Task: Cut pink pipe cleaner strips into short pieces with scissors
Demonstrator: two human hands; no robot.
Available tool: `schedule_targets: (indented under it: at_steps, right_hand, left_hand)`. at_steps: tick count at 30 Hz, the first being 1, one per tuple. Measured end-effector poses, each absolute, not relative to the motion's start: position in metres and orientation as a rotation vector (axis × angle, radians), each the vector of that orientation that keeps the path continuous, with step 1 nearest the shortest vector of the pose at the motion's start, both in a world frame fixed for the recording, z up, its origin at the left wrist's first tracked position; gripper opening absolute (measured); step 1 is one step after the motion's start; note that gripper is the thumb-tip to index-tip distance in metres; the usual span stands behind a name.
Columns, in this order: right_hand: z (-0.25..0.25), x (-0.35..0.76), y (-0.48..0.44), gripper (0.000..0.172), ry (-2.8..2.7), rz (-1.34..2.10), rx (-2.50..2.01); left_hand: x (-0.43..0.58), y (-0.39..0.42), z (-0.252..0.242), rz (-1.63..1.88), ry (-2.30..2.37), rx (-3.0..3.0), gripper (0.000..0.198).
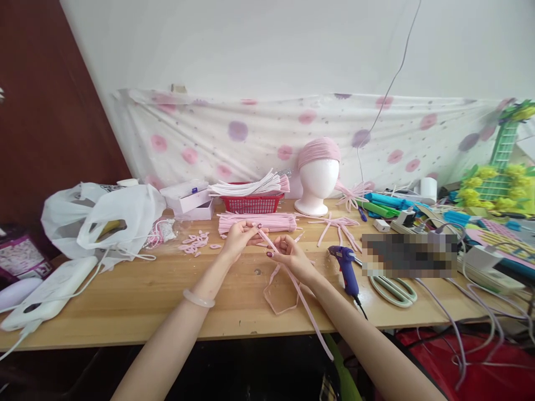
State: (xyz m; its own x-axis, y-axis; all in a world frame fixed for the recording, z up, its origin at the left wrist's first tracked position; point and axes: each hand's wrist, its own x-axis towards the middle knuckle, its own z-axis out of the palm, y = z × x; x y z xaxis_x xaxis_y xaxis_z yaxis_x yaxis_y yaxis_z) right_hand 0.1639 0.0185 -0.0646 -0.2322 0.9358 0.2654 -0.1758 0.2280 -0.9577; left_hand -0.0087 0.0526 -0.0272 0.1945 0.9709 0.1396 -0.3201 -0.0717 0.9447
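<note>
A long pink pipe cleaner point(311, 314) runs between my two hands and trails down past the table's front edge. Its upper end is pinched in the fingertips of my left hand point(242, 238). Lower down, my right hand point(290, 257) has its fingers closed around the same strip. A bent pink loop point(281, 312) lies on the wood under my right hand. Behind the hands is a thick bundle of pink pipe cleaners point(259, 223). Small twisted pink pieces point(195, 243) are scattered left of my left hand.
A blue glue gun point(346, 270) and green-handled scissors point(395, 292) lie to the right. At the back stand a red basket point(253, 204) and a white foam head point(320, 181) wearing a pink cap. White plastic bags point(121, 217) and a power strip point(52, 292) occupy the left.
</note>
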Motion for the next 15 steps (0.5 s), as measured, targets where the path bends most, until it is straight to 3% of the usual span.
schedule_targets:
  at_steps: [5,15]
  right_hand:
    - [-0.0686,0.1657,0.0205,0.025,-1.415,1.291,-0.83]
    - [-0.0625,0.166,0.0151,0.035,-1.628,1.159,-0.884]
  left_hand:
    - [-0.0121,0.0544,-0.0249,1.262,0.739,1.121,0.025]
    - [-0.0075,0.0483,-0.022,1.278,0.752,1.166,0.028]
